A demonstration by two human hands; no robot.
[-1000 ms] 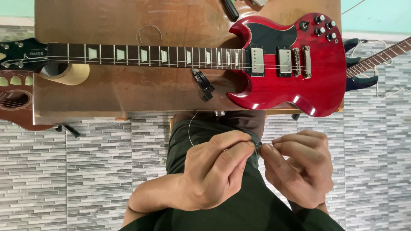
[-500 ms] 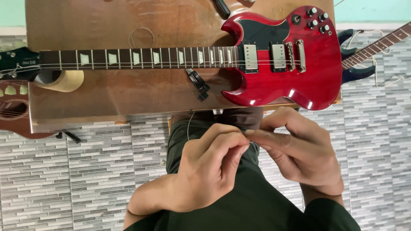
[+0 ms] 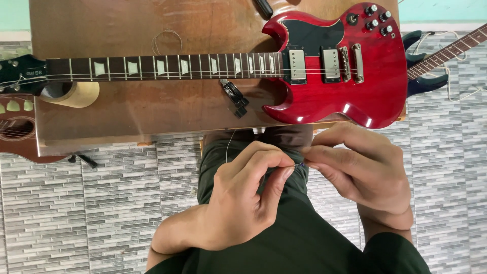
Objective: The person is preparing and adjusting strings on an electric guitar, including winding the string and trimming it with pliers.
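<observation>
A red electric guitar (image 3: pixel 329 61) lies flat on a wooden table (image 3: pixel 152 111), neck to the left. Below the table edge, over my dark green trousers, my left hand (image 3: pixel 243 203) and my right hand (image 3: pixel 360 172) meet fingertip to fingertip. Both pinch a thin guitar string (image 3: pixel 299 165) between them; a fine loop of it rises at left toward the table (image 3: pixel 228 144). A coiled thin wire (image 3: pixel 167 41) rests on the table above the neck.
A black clip-like tool (image 3: pixel 236 96) lies beside the guitar body. A tape roll (image 3: pixel 73 94) props the neck near the headstock. Another guitar's headstock (image 3: pixel 15 119) shows at left, and a dark guitar (image 3: pixel 431 66) at right. Grey tiled floor below.
My hands have come together over my lap; the right hand moved left to meet the left fingertips. The view has shifted slightly, showing more of the table.
</observation>
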